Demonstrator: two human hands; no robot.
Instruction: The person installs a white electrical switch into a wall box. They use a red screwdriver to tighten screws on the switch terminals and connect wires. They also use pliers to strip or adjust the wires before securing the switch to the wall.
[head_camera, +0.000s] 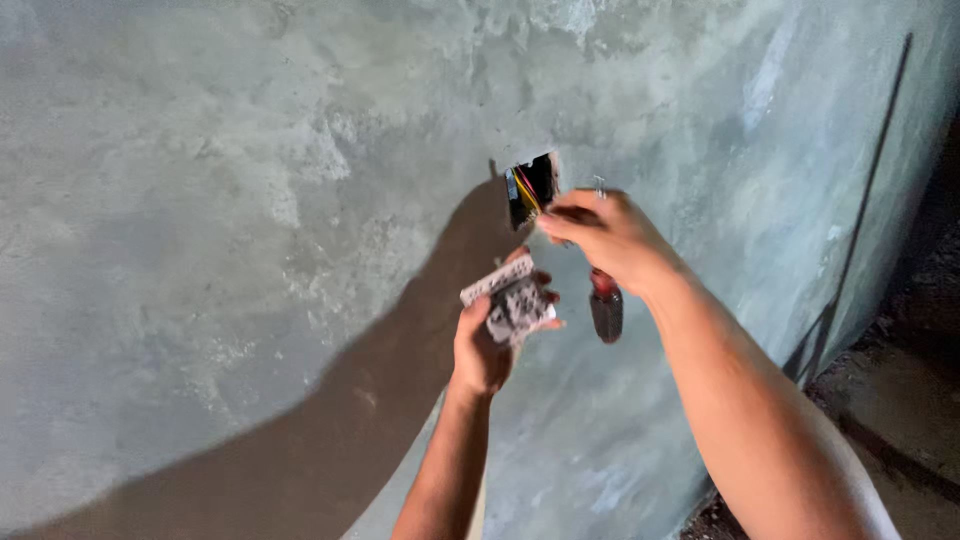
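**A:** What have I got in the hands?

**B:** From here I see the left hand (484, 345) wrapped around a white socket module (513, 302), fingers curled behind it and the thumb pressed on its near side. Its grey back faces the camera and it tilts up toward the right. It sits just below the wall box (531, 188), apart from it.

**A:** And the right one?

**B:** My right hand (608, 238) is closed on a screwdriver (605, 300). The red and black handle hangs below the palm, and a bit of metal shaft pokes out above the knuckles. The fingertips are bunched together right at the edge of the opening; whether they also pinch a wire there, I cannot tell.

**A:** What is inside the opening?

**B:** Coloured wires (524, 190), yellow and red among them, running down the dark recess.

**A:** Around it?

**B:** A rough grey plastered wall (250, 200), with the shadow of the arm falling across it to the lower left. A thin dark rod (870, 180) leans against the wall at far right, above a dirty floor (900, 400).
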